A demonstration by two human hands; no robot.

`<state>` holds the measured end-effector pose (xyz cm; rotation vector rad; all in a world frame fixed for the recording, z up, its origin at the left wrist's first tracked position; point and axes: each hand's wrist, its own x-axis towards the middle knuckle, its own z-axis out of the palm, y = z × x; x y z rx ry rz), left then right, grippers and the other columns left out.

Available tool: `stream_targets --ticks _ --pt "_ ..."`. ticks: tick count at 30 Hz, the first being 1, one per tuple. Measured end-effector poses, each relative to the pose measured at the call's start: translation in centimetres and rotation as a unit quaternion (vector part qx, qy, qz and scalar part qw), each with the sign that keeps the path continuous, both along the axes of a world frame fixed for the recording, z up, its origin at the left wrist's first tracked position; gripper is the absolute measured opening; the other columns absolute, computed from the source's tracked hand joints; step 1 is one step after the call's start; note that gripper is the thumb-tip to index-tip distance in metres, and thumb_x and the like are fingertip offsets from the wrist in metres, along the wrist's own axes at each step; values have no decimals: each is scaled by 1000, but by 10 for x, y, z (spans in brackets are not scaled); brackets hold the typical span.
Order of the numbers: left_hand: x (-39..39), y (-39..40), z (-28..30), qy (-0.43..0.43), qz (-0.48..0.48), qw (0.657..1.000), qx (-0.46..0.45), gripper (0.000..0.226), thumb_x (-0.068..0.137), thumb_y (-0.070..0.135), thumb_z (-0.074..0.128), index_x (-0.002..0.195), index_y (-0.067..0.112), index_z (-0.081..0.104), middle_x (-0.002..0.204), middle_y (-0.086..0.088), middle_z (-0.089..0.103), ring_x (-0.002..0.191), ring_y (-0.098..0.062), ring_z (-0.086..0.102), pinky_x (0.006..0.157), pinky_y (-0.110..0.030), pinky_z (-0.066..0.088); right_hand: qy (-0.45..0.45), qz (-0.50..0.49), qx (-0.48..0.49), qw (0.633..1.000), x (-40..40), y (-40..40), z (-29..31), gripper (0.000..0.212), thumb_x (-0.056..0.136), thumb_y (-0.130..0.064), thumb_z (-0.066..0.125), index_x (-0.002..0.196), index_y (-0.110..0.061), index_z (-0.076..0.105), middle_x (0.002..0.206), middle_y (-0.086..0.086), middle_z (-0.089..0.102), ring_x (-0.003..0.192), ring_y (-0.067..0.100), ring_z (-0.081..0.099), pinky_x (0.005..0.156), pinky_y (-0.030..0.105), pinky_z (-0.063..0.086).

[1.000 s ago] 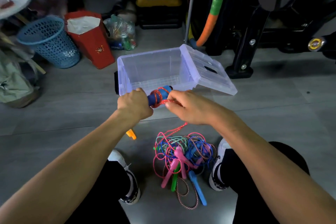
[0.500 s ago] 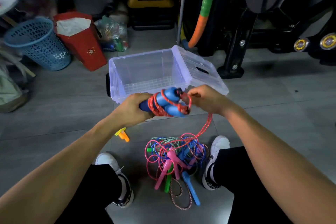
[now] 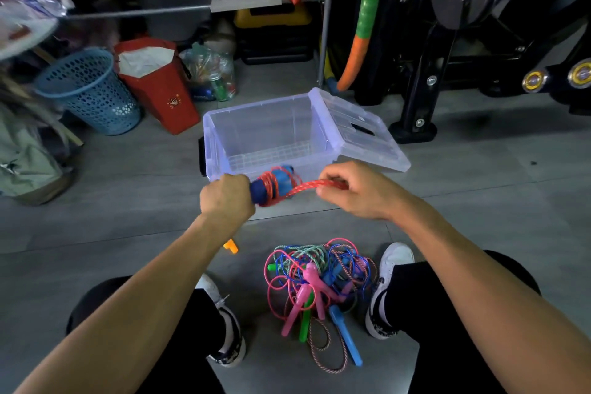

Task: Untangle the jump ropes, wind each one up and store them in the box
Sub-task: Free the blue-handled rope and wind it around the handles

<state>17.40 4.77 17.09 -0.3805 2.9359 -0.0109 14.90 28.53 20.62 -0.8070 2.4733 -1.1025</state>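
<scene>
Grey floor tiles (image 3: 96, 217) spread under us, and beyond our hands stands the clear plastic box (image 3: 265, 134), its lid (image 3: 361, 134) hanging open off its right side. Our left hand (image 3: 227, 198) is curled around the dark blue handles (image 3: 259, 192) of a red jump rope (image 3: 281, 185), most of whose cord is already wound round them in several turns. Our right hand (image 3: 355, 189) pinches the loose length of that cord and holds it taut to the right of the bundle, so the two hands sit level, just in front of the box's near wall. Below our hands, between our two white shoes (image 3: 390, 265), lies the tangled pile of jump ropes (image 3: 319, 281): pink, green and blue handles with pink, blue, green and speckled cords knotted together. Just under our left wrist a small orange piece (image 3: 231, 246) peeks out on the floor. Far beyond our left hand stand a blue perforated basket (image 3: 92, 96) and a red bag (image 3: 160, 89); beyond our right hand rises black exercise equipment (image 3: 447, 41).
</scene>
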Motion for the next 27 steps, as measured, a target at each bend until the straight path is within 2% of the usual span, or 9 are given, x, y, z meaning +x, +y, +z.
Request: stream_targets --ticks 3,7,10,12,15,18,20,23,27 --pt "5 3 -8 -65 -138 988 -20 24 83 24 61 107 28 63 109 0 64 102 -26 62 71 -29 39 17 -43 -52 998 -8 13 5 21 96 -28 58 76 -25 63 58 -10 46 55 5 40 65 31 34" --pt "11 5 -9 -89 -272 942 174 21 75 18 70 93 30 69 90 12 65 89 -8 61 71 -24 45 0 -99 -84 992 -25 27 -7 28 98 -34 48 76 -34 65 60 -1 46 57 15 41 58 33 36" --pt "20 17 7 -71 -238 893 375 28 69 3 78 80 27 70 69 18 63 64 7 56 62 -8 42 -19 -145 -64 987 -37 34 -19 29 100 -32 46 79 -26 65 54 -10 47 55 12 42 59 30 37" --pt "21 20 18 -35 -170 851 496 29 64 0 85 81 19 71 69 13 64 61 8 53 60 -10 47 -31 -150 -44 987 -43 38 -29 30 100 -33 48 77 -24 65 57 -15 53 57 8 45 60 32 39" --pt "9 13 20 55 -52 780 621 30 58 15 90 83 14 72 75 3 69 70 -4 56 67 -20 48 -58 -95 36 993 -39 35 -43 33 100 -37 46 75 -27 64 72 -1 58 57 7 48 62 26 41" --pt "0 9 14 100 56 732 671 35 66 29 82 91 9 70 89 -24 67 80 -23 57 66 -33 44 -90 -39 72 993 -20 12 -45 35 102 -38 42 75 -26 61 74 -3 57 60 9 49 64 26 41" --pt "-7 10 7 128 114 745 644 35 74 26 81 98 5 68 90 -20 67 79 -26 59 55 -28 48 -86 -22 82 993 -8 -6 -39 37 103 -40 38 79 -23 60 77 -3 58 67 13 55 69 28 43" --pt "-13 8 -1 128 191 816 530 33 76 24 82 98 9 62 87 -11 64 71 -24 59 48 -25 50 -30 5 112 993 7 -21 -27 40 102 -42 37 81 -17 61 80 2 61 78 20 57 71 31 44" --pt "-5 3 -10 37 48 967 247 34 74 34 79 99 17 62 86 -5 63 82 -30 60 69 -34 51 60 26 95 993 11 -17 -10 36 95 -33 57 67 -10 54 54 -1 43 53 11 39 56 33 29"
